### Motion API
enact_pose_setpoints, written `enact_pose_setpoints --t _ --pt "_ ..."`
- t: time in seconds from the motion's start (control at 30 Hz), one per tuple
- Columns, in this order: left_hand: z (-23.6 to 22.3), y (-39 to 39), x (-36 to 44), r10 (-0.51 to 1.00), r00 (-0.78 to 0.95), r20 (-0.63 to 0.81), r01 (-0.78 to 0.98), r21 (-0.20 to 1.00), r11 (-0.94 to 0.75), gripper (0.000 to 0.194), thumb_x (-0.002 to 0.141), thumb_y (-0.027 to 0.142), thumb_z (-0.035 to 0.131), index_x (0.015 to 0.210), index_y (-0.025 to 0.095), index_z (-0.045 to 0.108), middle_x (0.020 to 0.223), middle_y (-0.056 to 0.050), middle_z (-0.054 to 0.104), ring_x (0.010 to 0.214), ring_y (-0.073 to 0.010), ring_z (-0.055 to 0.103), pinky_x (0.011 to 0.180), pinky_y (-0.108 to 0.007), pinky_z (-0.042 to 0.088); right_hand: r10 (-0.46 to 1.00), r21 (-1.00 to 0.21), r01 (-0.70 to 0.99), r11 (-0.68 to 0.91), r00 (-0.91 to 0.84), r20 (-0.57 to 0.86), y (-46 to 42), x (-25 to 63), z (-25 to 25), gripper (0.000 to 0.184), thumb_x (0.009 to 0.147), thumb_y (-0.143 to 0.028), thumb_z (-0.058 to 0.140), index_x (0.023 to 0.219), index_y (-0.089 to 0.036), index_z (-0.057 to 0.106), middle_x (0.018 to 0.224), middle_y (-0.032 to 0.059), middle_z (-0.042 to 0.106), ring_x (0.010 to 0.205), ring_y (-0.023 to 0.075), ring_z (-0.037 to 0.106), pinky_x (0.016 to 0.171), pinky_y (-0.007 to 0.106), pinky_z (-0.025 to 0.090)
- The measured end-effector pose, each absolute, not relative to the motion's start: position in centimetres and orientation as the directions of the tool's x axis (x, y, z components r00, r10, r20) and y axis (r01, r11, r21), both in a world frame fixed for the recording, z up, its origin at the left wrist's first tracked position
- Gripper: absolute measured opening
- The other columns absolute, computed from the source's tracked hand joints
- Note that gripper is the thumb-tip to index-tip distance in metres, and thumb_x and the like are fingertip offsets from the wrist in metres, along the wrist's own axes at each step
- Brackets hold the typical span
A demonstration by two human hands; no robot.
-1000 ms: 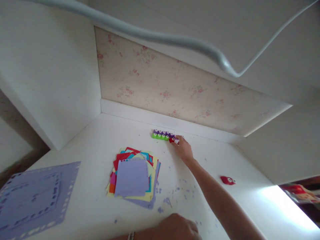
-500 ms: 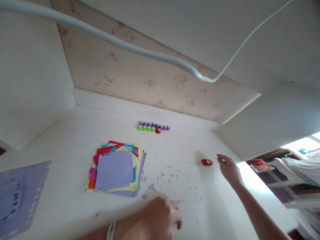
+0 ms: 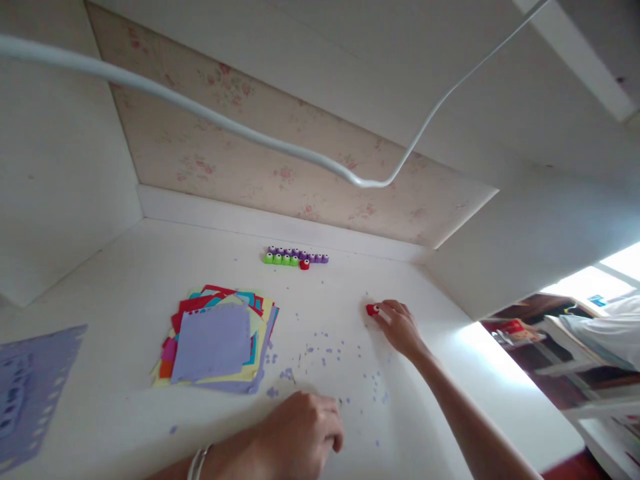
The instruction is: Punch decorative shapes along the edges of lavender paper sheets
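My right hand [image 3: 400, 325] reaches to the right side of the white desk. Its thumb and fingers close on a small red paper punch [image 3: 371, 310] with a white, dark-centred button; the fingers partly cover it. My left hand [image 3: 305, 427] rests palm down near the front edge, fingers curled under, and what is inside is hidden. Just beyond it lie scattered purple paper bits [image 3: 287, 375]. At the back stand a row of purple punches [image 3: 319, 258] and a row of green punches [image 3: 286, 260], with another red punch [image 3: 305, 265] at the green row's right end.
A stack of coloured paper [image 3: 215, 340] lies left of centre. A purple sheet with punched holes [image 3: 40, 393] lies at the far left. A white cable [image 3: 240, 130] hangs across the upper view. Shelves [image 3: 545, 353] with items stand at the right.
My right hand has moved left and closed on the red punch, which lay beside it before. My left hand stays curled in place. The view has shifted slightly.
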State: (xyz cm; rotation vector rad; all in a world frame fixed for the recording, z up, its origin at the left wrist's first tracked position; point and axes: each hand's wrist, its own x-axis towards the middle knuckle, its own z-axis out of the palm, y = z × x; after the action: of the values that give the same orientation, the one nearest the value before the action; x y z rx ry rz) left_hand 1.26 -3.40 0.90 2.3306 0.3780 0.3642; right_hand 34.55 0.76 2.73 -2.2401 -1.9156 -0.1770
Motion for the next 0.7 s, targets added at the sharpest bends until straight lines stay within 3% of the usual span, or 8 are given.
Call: enact_pose_setpoints --t 0.23,0.53,0.7 --pt "-0.6 -3.1 1.9 0.332 0.927 0.177 0.134 0.670 -0.730 0.018 0.078 0.005 0.065 0.082 0.020 0.075 0.089 0.001 0.074 0.077 -0.0129 0.068 0.079 -0.020 0.051 0.991 -0.087 0.996 -0.020 0.032 0.131 8.6 24.5 3.1 0.031 0.100 -0.032 0.045 0.124 -0.025 0.063 0.116 0.0076 0.070 0.108 0.0240 0.062 0.091 0.036 0.041" --pt "-1.8 -2.2 2.4 0.228 0.963 0.143 0.092 0.621 -0.778 0.015 0.081 0.009 0.067 0.084 0.021 0.075 0.090 0.001 0.074 0.072 -0.0102 0.066 0.067 -0.016 0.049 0.985 -0.109 0.988 -0.114 0.126 0.118 15.8 20.8 3.4 0.032 0.101 -0.029 0.042 0.130 -0.022 0.057 0.126 0.0114 0.067 0.111 0.0251 0.062 0.088 0.035 0.041" --pt "-1.7 -2.1 2.5 0.202 0.971 0.128 0.086 0.602 -0.794 0.014 0.080 0.010 0.069 0.084 0.022 0.075 0.090 0.002 0.074 0.073 -0.0102 0.066 0.064 -0.016 0.047 0.974 -0.097 0.980 -0.172 0.184 0.131 16.3 19.9 3.3 0.033 0.102 -0.035 0.041 0.129 -0.021 0.054 0.113 0.0109 0.073 0.100 0.0249 0.068 0.082 0.032 0.045"
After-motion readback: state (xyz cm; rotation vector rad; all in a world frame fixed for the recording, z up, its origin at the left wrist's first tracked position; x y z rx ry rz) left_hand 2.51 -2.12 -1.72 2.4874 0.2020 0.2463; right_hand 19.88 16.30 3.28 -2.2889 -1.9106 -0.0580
